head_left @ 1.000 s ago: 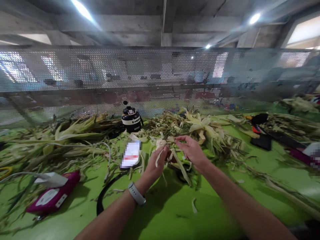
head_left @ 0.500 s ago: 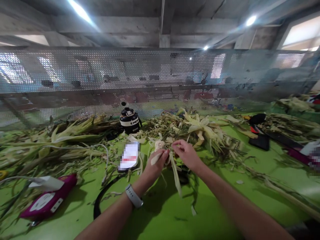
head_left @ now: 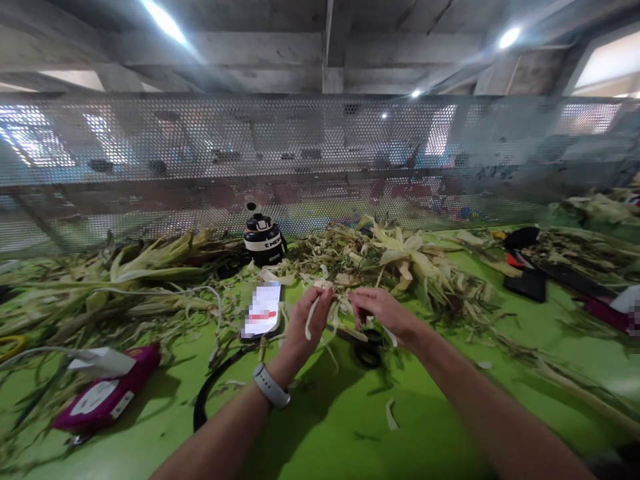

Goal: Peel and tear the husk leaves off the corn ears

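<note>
My left hand [head_left: 306, 317], with a pale watch [head_left: 271, 387] on its wrist, is closed around a small pale piece made of corn husk [head_left: 324, 285]. A narrow husk strip [head_left: 311, 320] hangs across its fingers, and the piece is mostly hidden by them. Just to the right, my right hand [head_left: 383, 310] has its fingers bent together on a thin corn husk strip [head_left: 391, 337], whose end shows below the palm. Loose strips dangle between the two hands. Under the right hand lie black-handled scissors [head_left: 367, 353], partly covered.
Heaps of dried husks [head_left: 400, 257] run along the back of the green table [head_left: 320, 433], before a perforated metal screen [head_left: 300, 153]. A black bottle [head_left: 263, 241], a lit phone [head_left: 263, 310], a magenta box [head_left: 107, 393] with a white charger, and a dark phone [head_left: 525, 285] lie around.
My right hand has turned palm-down, fingers lower. The long strip that hung between the hands has shifted, uncovering the scissors. A small husk scrap now shows apart on the table.
</note>
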The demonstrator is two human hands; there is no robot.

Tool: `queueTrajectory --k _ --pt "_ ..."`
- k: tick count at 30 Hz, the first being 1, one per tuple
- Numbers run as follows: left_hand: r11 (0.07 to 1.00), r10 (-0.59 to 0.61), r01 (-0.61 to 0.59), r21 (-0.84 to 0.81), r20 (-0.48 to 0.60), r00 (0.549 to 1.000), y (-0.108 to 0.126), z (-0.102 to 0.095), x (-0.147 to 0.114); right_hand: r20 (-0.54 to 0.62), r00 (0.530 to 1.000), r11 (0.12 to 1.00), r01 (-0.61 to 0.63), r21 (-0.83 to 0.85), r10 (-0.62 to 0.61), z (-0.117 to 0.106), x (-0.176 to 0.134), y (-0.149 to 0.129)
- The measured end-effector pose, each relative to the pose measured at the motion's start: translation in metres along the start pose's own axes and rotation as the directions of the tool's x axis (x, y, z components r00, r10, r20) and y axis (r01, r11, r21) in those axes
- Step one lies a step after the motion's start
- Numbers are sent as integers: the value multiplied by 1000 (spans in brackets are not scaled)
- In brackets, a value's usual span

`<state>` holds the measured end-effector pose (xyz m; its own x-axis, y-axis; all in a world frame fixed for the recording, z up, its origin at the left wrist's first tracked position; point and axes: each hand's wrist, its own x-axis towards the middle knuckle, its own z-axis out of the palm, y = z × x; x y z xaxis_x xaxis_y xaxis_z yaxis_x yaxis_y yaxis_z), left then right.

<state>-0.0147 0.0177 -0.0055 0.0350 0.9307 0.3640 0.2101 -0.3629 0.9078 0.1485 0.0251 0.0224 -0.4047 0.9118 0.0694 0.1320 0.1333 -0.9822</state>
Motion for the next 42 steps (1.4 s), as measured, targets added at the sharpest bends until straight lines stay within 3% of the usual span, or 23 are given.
queueTrajectory --k 4,9,11,14,17,20,25,28,30,32,37,42 --pt "1000 28 -28 14 -27 999 0 1 -4 -12 1000 998 -3 56 4 -4 0 -4" --pt "996 84 -83 19 -29 996 0 -2 2 -58 978 954 183 -239 -202 -9 1 0" --pt "994 107 -107 -29 -16 994 1 -4 5 -45 975 939 197 -281 -218 -11 2 3" --pt "991 97 -92 -99 46 994 1 -4 7 -56 997 988 47 -145 -56 -10 5 8" --pt "990 66 -50 -131 116 991 -3 0 6 -77 993 987 -81 140 93 -3 7 9" --pt "994 63 -49 -102 139 988 -6 4 3 -159 982 935 -41 352 103 3 6 8" --pt "992 88 -68 -103 205 975 0 -2 1 -307 952 909 111 402 19 1 6 5" --pt "927 56 117 -357 439 897 5 -15 5 -320 948 903 130 410 9 -4 5 0" --pt "829 30 266 -491 515 857 7 -23 9 -274 962 921 96 377 12 -6 4 -2" --pt "773 -54 386 -503 555 830 8 -27 12 -236 972 944 66 323 12 -6 3 -2" --pt "789 -204 418 -451 449 870 8 -14 11 -212 977 985 52 165 -17 1 4 7" --pt "699 -356 524 -487 399 845 3 -5 11 -274 961 994 71 83 -45 5 6 14"
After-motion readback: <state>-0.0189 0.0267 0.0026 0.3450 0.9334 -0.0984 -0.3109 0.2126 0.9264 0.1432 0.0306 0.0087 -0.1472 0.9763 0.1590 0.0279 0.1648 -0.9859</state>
